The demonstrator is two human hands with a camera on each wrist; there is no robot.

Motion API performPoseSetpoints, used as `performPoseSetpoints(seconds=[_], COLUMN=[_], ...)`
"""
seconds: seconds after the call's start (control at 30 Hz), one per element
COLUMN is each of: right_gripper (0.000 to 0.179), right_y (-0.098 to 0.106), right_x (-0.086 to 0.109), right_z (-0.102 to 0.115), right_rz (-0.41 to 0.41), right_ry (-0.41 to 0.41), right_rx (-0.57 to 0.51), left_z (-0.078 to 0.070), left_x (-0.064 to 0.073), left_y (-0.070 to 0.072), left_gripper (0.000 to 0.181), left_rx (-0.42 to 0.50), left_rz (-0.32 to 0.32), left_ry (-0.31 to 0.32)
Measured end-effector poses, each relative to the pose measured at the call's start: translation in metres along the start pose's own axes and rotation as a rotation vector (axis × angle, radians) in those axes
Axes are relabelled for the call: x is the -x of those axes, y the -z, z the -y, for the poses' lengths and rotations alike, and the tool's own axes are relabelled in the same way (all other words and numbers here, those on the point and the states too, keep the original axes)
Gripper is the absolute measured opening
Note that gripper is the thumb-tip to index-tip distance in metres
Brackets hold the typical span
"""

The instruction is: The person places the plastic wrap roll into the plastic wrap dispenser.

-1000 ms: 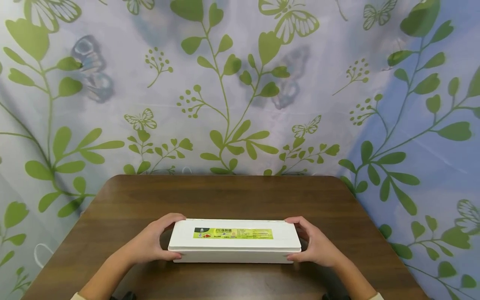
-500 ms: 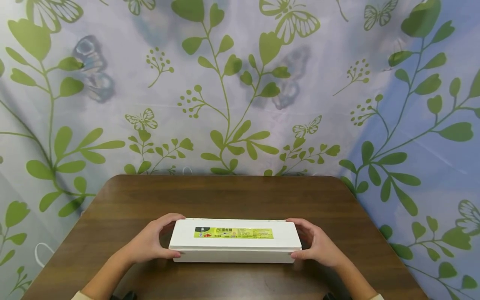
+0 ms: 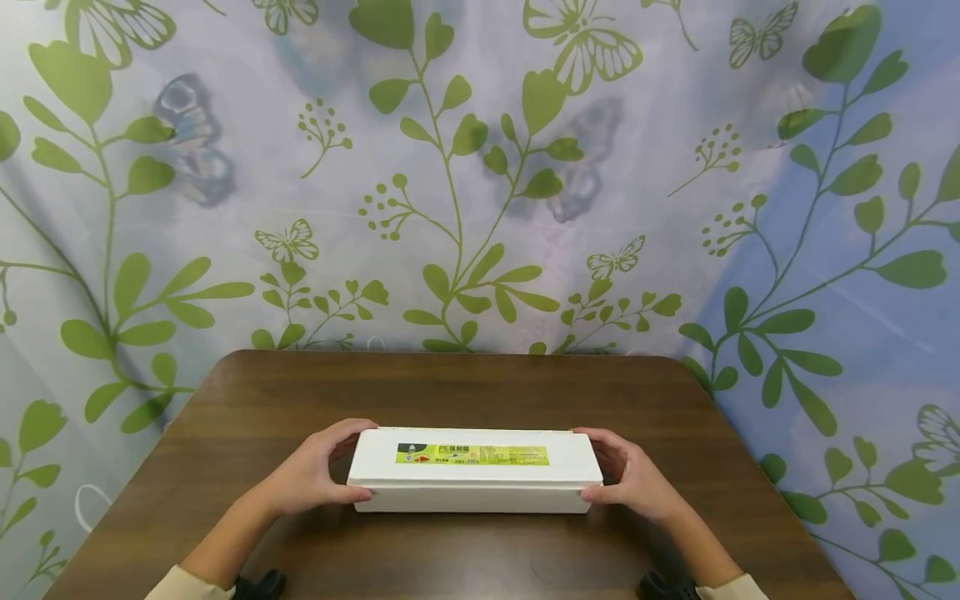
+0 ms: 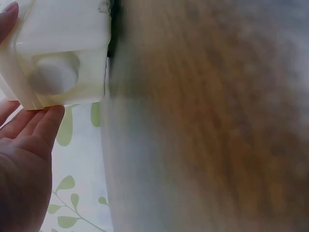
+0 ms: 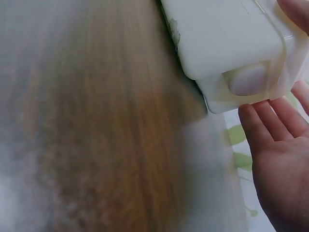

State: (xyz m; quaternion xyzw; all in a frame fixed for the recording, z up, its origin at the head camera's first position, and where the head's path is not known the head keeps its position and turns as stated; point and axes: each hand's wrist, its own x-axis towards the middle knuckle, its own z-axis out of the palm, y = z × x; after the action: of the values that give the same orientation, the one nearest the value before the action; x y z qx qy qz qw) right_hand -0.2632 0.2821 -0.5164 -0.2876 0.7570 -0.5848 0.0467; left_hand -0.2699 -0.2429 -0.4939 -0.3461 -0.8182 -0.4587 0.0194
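A long white cling film box (image 3: pixel 475 498) lies crosswise at the middle of the brown table, its lid shut. A green and yellow label (image 3: pixel 480 454) runs along its top. My left hand (image 3: pixel 318 471) grips the left end, thumb on the front and fingers round the back. The right end is held the same way by my right hand (image 3: pixel 633 477). In the left wrist view, the end of the roll (image 4: pixel 57 75) shows in an opening of the box's side. A similar roll end (image 5: pixel 248 79) appears in the right wrist view.
The wooden table (image 3: pixel 465 387) has rounded far corners. Behind it hangs a curtain (image 3: pixel 480 217) printed with green leaves and butterflies. A white loop (image 3: pixel 88 507) shows beside the table's left edge. Dark bands (image 3: pixel 258 585) sit at the wrists.
Both hands and the box have shifted slightly upward in the head view, while the grip at each end stays. More of the sleeves and wrist bands shows now.
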Motion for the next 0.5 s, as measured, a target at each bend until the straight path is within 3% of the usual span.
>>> performPoseSetpoints(seconds=[0.2,0.5], right_gripper=[0.075,0.072], right_y=[0.0017,0.0009], right_x=[-0.0027,-0.0038], right_z=[-0.0041,-0.0040], right_rz=[-0.010,0.001], right_ry=[-0.017,-0.038], right_rx=[-0.020,-0.063], left_z=[0.0047,0.0065], left_x=[-0.0050,-0.0052], left_y=[0.0002,0.0014], left_gripper=[0.082,0.082], left_rx=[0.000,-0.002], left_rz=[-0.002,0.006], left_ry=[0.039,0.047])
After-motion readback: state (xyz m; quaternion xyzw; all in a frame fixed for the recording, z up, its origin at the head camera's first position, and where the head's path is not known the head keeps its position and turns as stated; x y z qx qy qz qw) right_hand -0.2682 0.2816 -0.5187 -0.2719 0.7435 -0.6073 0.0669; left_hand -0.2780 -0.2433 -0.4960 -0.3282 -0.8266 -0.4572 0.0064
